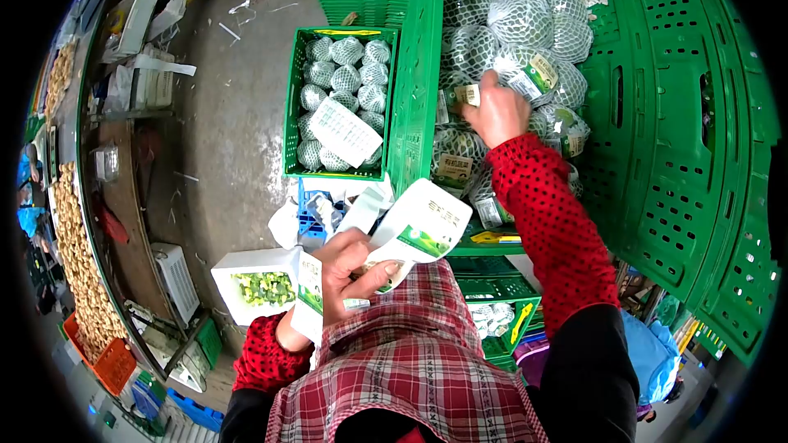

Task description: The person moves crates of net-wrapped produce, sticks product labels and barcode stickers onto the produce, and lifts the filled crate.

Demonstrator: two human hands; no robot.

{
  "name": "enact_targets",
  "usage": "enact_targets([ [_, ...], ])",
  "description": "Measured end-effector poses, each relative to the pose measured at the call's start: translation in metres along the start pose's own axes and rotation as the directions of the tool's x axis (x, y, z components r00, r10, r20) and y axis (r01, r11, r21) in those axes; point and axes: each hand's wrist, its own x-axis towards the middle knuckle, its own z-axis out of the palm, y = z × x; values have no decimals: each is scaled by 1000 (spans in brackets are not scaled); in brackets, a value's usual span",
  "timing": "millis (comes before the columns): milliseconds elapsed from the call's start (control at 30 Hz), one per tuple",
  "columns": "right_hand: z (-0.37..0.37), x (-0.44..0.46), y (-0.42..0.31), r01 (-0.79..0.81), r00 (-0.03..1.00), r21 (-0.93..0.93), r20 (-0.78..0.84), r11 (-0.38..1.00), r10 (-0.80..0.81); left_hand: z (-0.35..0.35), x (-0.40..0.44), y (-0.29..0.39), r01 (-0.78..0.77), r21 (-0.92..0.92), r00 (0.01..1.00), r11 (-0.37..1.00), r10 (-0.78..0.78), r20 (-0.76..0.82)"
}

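Fingers of the left hand (pixel 345 271) are clamped on a label strip (pixel 431 213), thumb pressed across it. One end of the strip loops up to the right, printed in green and black; the other hangs down to the near left. The right hand (pixel 502 111) reaches farther off to the right, fingers bent down against a label (pixel 468 96) on the netted produce (pixel 521 20); whether they pinch the label or press it cannot be told. That produce is heaped in a big green crate (pixel 417 57) at the far right, each round piece in a white net, and several nearer pieces bear labels.

Red sleeves (pixel 554 221) with black dots cover both forearms, and a plaid apron (pixel 402 336) spans the near middle. Just left of the left hand is a white box (pixel 223 280) with yellow-green bits (pixel 263 287) inside. Beyond the hand, a blue basket (pixel 312 215) shows among white plastic. Farther off, left of the big crate, a small crate (pixel 290 107) stands with more netted produce inside and a white sheet (pixel 349 133) on top.

On the right rise green crate walls (pixel 665 115), with a blue bag (pixel 648 353) at the near right. Along the left, past the bare floor (pixel 238 102), brown lumps (pixel 78 254) cover a long table, and an orange crate (pixel 116 365) sits at its near end.
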Motion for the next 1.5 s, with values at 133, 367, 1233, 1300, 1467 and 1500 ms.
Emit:
enact_targets([
  [133, 5, 7, -4, 138, 990, -128, 55, 982, -132, -4, 3, 0, 36, -86, 999, 996, -37, -16],
  [367, -54, -13, -8, -203, 901, 935, 294, 289, -319, -7, 27, 3, -22, -50, 998, 998, 19, -68],
  [1233, -131, -32, -30, 403, 788, 839, -116, 365, -604, -5, 83, 26, 239, -264, 949, 934, -168, 267],
  [1300, -124, 19, 11, -76, 994, 887, 104, 455, -36, -3, 67, 13, 232, -466, 967, 854, -256, 13],
  [1467, -4, 79, 31, 267, 943, 559, -320, 785, -93, -2, 67, 3, 234, -300, 971, 925, -238, 22],
  [1500, 7, 82, 26, 206, 952, 410, -294, 888, -85, -2, 72, 11, 231, -312, 972, 922, -235, 24],
])
